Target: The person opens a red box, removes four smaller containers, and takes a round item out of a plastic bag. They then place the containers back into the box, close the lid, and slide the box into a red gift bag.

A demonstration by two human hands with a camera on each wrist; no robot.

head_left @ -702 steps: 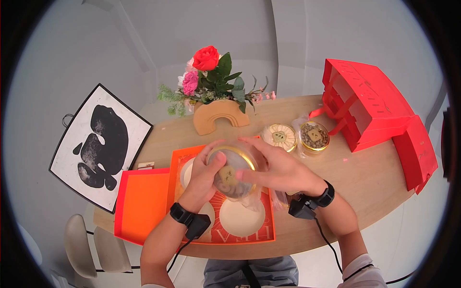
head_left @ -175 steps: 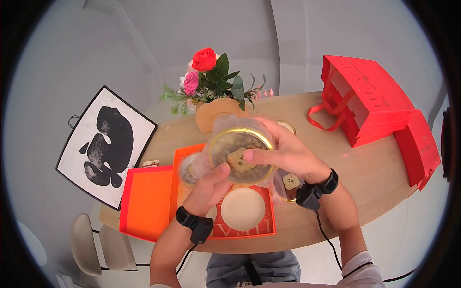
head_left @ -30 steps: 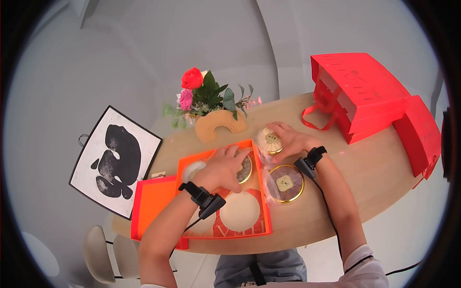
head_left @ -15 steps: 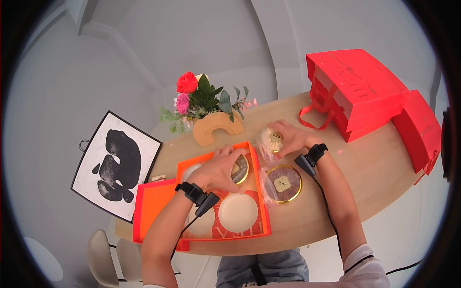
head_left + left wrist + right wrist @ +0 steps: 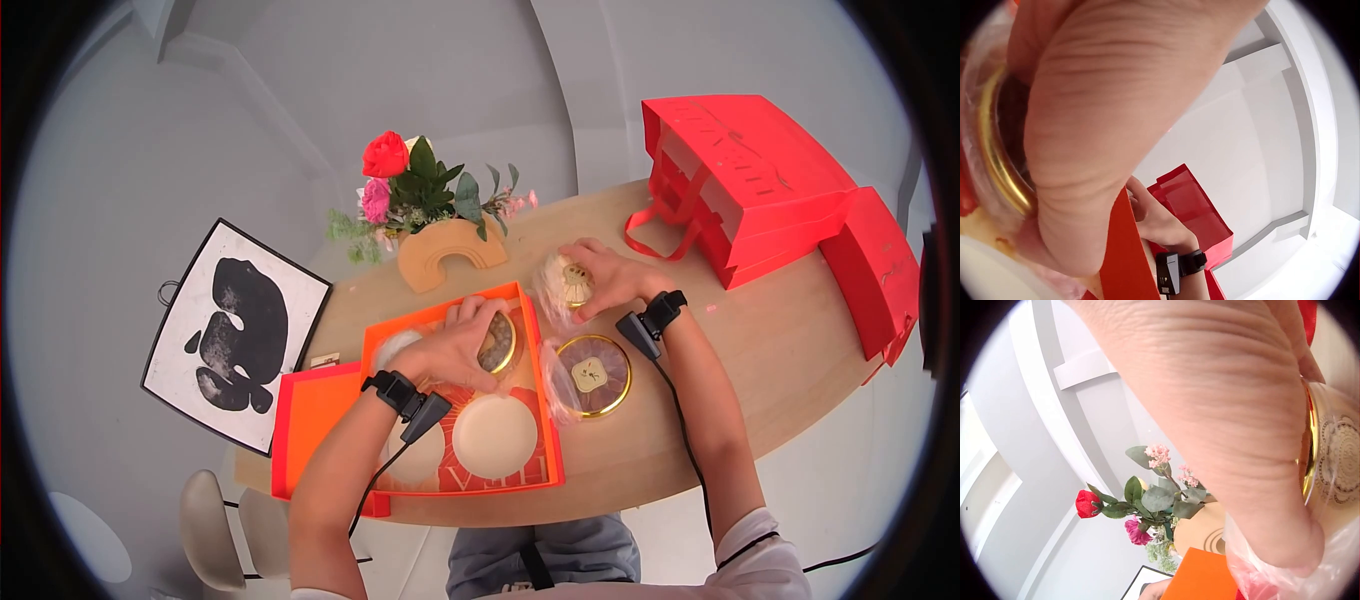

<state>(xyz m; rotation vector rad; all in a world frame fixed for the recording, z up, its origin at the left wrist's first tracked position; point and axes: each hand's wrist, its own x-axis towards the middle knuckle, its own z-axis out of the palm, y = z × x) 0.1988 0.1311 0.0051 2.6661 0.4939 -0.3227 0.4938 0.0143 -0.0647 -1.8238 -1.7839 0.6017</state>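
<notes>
In the head view my left hand reaches into the orange box, its thumb and fingers around a gold-rimmed round jar in the back right of the box. The left wrist view shows the thumb against this jar's gold rim. On the table beyond the box's right side, my right hand grips a smaller-looking jar with pale contents, wrapped in clear plastic. A patterned pale side of that jar appears in the right wrist view, with loose film under the thumb.
Another gold-rimmed jar stands right of the box. A plastic-wrapped jar sits back left inside it, partly hidden; round pale recesses lie in front. Around are a flower vase, framed picture, orange tray and red bag.
Several seconds ago both hands held a jar above the box; now that jar is in its back right. My right hand has gone to the pale jar. Over the last second little moved.
</notes>
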